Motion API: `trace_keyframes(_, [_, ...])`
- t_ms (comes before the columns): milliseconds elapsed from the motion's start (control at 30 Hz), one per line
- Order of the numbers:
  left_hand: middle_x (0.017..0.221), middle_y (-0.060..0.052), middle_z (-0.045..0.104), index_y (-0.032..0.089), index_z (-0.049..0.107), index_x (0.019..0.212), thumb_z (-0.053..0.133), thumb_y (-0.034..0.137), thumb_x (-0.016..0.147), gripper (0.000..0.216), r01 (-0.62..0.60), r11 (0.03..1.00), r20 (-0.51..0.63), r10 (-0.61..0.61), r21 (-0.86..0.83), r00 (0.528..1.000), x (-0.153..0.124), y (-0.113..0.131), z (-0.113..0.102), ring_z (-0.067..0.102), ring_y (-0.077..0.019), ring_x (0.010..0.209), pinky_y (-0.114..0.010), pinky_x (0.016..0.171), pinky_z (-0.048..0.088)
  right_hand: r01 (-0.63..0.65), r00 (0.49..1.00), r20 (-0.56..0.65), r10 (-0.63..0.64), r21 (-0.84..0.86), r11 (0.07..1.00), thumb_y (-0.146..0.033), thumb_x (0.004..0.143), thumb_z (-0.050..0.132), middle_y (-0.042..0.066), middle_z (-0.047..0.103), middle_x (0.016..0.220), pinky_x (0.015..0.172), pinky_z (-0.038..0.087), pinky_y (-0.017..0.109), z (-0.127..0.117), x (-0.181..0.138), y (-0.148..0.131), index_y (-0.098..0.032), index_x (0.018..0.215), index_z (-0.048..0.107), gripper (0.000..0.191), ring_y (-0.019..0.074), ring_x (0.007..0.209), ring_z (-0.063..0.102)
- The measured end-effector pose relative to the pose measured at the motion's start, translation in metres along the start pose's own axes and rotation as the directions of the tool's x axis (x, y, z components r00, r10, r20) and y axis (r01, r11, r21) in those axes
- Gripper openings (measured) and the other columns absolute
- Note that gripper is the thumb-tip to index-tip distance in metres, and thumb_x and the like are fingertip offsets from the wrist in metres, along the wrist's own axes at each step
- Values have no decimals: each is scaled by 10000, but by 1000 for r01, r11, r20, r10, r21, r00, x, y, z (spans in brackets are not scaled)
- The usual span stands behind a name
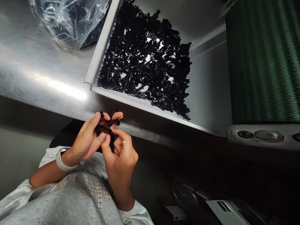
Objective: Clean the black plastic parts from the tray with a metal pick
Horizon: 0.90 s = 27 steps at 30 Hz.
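Note:
Both of my hands meet just below the front edge of a steel table (35,78). My left hand (90,137), with a pale band on its wrist, pinches small black plastic parts (104,124) between thumb and fingers. My right hand (120,153), wearing a ring, is curled closed and grips the same cluster of parts from below. Beyond them lies a shallow metal tray (206,84) heaped with several loose black plastic parts (150,59).
A crumpled clear plastic bag (70,18) with dark contents lies at the table's far left. A green ribbed belt (262,59) runs on the right, with round buttons (264,135) on a panel below it. A pale machine part (225,212) sits low on the floor side.

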<state>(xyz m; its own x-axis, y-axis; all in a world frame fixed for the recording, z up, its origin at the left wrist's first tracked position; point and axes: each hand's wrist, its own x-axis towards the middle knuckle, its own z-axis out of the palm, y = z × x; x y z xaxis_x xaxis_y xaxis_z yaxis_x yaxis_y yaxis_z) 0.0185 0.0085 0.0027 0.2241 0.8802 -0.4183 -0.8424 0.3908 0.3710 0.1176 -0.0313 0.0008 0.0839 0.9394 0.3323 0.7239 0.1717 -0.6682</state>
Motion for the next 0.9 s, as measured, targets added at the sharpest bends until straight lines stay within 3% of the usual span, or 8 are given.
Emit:
trace_keyframes(100, [1032,-10,826,193,746,770,696,389,923,254,9,1000,-38,-9,-10,999,0,1,2,735,-138,1090,-207,967,539,17,999,-35,-18,-25,1000,-111,914,593,-19,710,758,429,382,196,-1,0,4,-187,1036,601,144,71,530,582])
trace_keyframes(267, [1031,0,826,197,739,766,687,395,926,259,69,997,-32,-70,-27,997,-2,1,5,749,-156,1042,-227,874,571,89,995,52,-88,-26,996,-140,940,617,-17,703,797,446,399,212,-5,4,10,-189,1102,610,170,65,494,504])
trace_keyframes(467, [1020,-30,823,189,730,769,714,414,905,263,52,998,-62,-50,19,997,-1,4,4,712,-183,1154,-273,1028,515,170,984,54,-169,-7,985,-97,925,623,-33,680,744,469,416,202,-20,8,14,-190,1054,634,159,61,506,513])
trace_keyframes(533, [981,-43,819,184,740,778,755,430,866,262,69,994,-35,-66,88,997,0,5,1,726,-184,1083,-265,981,532,210,977,40,-210,10,978,-82,918,627,-47,667,705,485,443,191,-28,14,15,-196,1049,647,175,61,507,531])
trace_keyframes(600, [877,-35,800,176,751,767,809,447,806,280,104,976,4,-106,190,994,0,5,-2,728,-159,904,-221,840,544,247,968,43,-248,38,968,-72,915,638,-46,680,715,506,478,188,-35,24,17,-207,1054,659,195,64,512,550])
trace_keyframes(700, [711,7,711,173,752,728,846,490,740,331,178,935,10,-190,307,982,-1,5,-6,628,-110,681,-202,679,493,304,942,111,-318,124,944,-67,915,654,-27,705,771,558,527,189,-43,41,20,-210,1066,669,209,80,583,616])
trace_keyframes(800, [656,23,648,173,758,724,851,512,718,351,240,913,13,-259,331,966,-2,7,-9,554,-94,619,-216,652,468,324,906,221,-362,191,927,-75,924,647,-9,711,814,571,543,205,-46,53,24,-213,1064,676,198,106,659,658])
trace_keyframes(900, [666,10,679,171,776,729,858,481,726,321,250,924,50,-275,289,960,-1,9,-11,570,-90,614,-208,642,477,321,892,258,-371,217,922,-67,924,644,-12,693,806,558,531,206,-47,57,28,-214,1052,675,198,104,653,640])
